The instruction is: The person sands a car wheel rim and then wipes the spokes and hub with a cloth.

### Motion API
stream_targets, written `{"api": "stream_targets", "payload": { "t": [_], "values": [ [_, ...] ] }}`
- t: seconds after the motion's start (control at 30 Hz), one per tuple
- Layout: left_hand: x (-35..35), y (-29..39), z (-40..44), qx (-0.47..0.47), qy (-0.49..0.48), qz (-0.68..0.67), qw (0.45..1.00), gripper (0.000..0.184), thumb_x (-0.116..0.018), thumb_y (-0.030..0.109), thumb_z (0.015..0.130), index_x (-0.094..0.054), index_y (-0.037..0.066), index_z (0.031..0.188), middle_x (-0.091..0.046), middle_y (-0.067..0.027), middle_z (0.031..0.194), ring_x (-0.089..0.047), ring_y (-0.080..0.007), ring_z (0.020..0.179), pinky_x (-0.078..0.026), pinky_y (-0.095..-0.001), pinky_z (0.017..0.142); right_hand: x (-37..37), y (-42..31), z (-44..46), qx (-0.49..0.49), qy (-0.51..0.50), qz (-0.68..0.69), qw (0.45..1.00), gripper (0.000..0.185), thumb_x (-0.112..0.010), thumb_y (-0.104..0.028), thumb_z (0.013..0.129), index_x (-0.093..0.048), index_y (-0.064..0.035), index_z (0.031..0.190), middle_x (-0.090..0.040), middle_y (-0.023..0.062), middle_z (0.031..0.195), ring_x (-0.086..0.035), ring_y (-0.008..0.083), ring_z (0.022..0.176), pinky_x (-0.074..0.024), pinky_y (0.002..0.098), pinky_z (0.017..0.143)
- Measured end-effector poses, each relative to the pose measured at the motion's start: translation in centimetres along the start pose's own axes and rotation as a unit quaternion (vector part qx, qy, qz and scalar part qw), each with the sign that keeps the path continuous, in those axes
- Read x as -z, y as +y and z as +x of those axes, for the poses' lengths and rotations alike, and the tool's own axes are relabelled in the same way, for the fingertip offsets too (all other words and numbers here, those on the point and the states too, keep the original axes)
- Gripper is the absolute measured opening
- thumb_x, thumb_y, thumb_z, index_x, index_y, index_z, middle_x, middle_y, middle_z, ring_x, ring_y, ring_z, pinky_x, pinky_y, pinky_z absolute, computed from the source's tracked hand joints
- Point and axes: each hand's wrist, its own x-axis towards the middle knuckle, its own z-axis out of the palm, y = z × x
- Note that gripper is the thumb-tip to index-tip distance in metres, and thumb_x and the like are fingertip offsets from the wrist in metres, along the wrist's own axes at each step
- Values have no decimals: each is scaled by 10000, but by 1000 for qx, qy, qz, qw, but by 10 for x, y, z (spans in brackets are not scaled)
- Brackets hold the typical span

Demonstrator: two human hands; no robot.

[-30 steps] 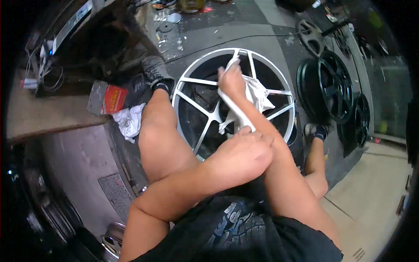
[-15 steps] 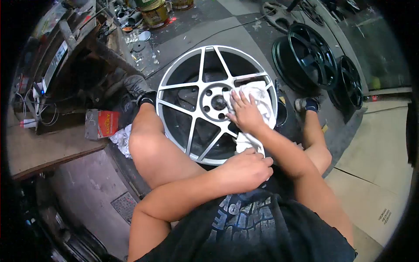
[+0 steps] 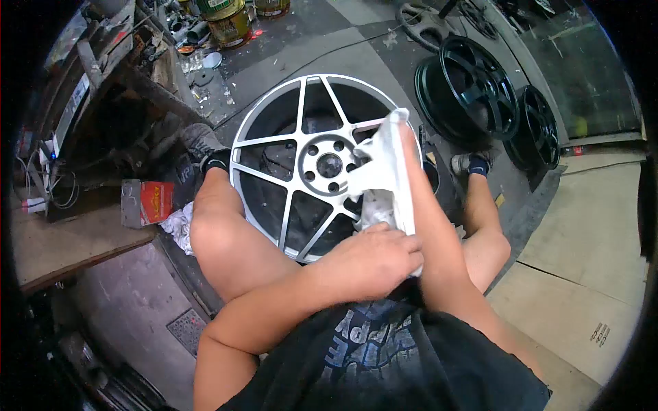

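Observation:
A silver alloy wheel rim [image 3: 301, 103] with split spokes lies face up on the floor between my legs. A white cloth [image 3: 384, 171] stretches over its right side, lifted up toward the far end. My left hand [image 3: 377, 260] is closed on the cloth's near end, close to my body, just off the rim's near edge. My right hand [image 3: 409, 147] holds the far end up, above the rim's right edge; its fingers are mostly hidden behind the cloth.
Dark green wheel rims [image 3: 473, 89] stand at the far right, beside cardboard sheets [image 3: 569, 253]. On the left are a cluttered wooden bench [image 3: 130, 75], a red and grey box [image 3: 147, 203] and another white cloth [image 3: 179, 226]. Paint cans [image 3: 229, 27] stand behind. A cable [image 3: 308, 65] crosses the floor.
My right hand, which lay flat with the cloth on the rim, has lifted and turned, raising the cloth off the spokes. My left hand still grips the near end. The view has shifted slightly.

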Motion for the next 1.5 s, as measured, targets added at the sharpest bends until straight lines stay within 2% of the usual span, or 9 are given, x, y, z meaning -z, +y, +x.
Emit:
{"api": "stream_targets", "payload": {
  "t": [0.13, 0.17, 0.37, 0.7, 0.83, 0.87, 1.03, 1.13, 1.5],
  "values": [
    [5, -15, 3, 26, 23, 33, 999, 104, -654, 144, 845, -642, 53, 893, -612, -112, 967, -660, -302, 919, -484, -415, 830, -73, 74, -24, 304, 67, -451, 837, 532, -601, -197, 931, -468, 256, 1175, -650, 418, 1071, -678, 502, 915, -554, 518, 822],
    [7, -16, 4, 24, 24, 31, 999, 104, -654, 144, 845, -642, 53, 893, -612, -112, 967, -660, -302, 919, -484, -415, 830, -59, 63, -53, 289, -33, -531, 796, 690, -606, -133, 908, -340, 200, 1451, -516, 420, 1372, -616, 468, 1185, -482, 497, 1048],
    [-10, -6, 0, -14, 8, 22, 1000, 94, -636, 148, 853, -666, 63, 876, -618, -89, 946, -654, -274, 933, -481, -405, 823, 54, 58, -79, 488, -210, -527, 663, 597, -623, -43, 845, -553, -71, 1437, -467, 193, 1560, -459, 388, 1421, -361, 531, 1151],
    [-3, -3, -9, 37, -46, 110, 992, 148, -587, 159, 875, -681, 65, 810, -613, -70, 896, -650, -234, 883, -464, -379, 793, 63, 51, 6, 415, 87, -513, 747, 505, -514, -99, 957, -509, 64, 1435, -402, 271, 1586, -392, 441, 1461, -285, 575, 1198],
    [14, -12, -8, 58, 11, 91, 994, 128, -586, 142, 853, -664, 52, 809, -601, -90, 911, -650, -249, 890, -468, -382, 820, 18, -21, 31, 233, 64, -463, 853, 389, -506, -124, 980, -631, -29, 1335, -645, 269, 1304, -615, 449, 1198, -484, 489, 1015],
    [17, -14, -8, 61, 39, 89, 993, 124, -584, 139, 851, -663, 51, 814, -601, -93, 927, -649, -250, 893, -468, -380, 827, 7, -34, 42, 309, 29, -424, 851, 375, -520, -142, 983, -639, -46, 1325, -666, 250, 1263, -633, 446, 1155, -503, 484, 978],
    [20, -18, -5, 70, 77, 62, 993, 116, -589, 125, 849, -672, 45, 838, -604, -102, 965, -653, -250, 912, -467, -391, 841, -72, -93, 44, 498, -105, -363, 781, 380, -639, -261, 962, -670, -97, 1302, -679, 175, 1296, -636, 370, 1201, -503, 431, 1009],
    [19, -22, 2, 74, 48, 57, 994, 126, -587, 120, 858, -689, 46, 862, -617, -104, 993, -660, -250, 932, -465, -398, 844, -110, -72, 76, 349, -136, -493, 785, 453, -674, -338, 938, -652, -147, 1349, -672, 142, 1333, -623, 369, 1233, -491, 446, 1036],
    [0, -43, 21, 75, 7, 24, 997, 123, -641, 73, 822, -752, 68, 876, -648, -112, 968, -682, -287, 976, -495, -434, 872, -53, -80, 86, 272, -135, -731, 611, 457, -700, -363, 905, -596, -110, 1272, -703, 195, 1244, -645, 397, 1202, -499, 523, 998]
  ]
}}
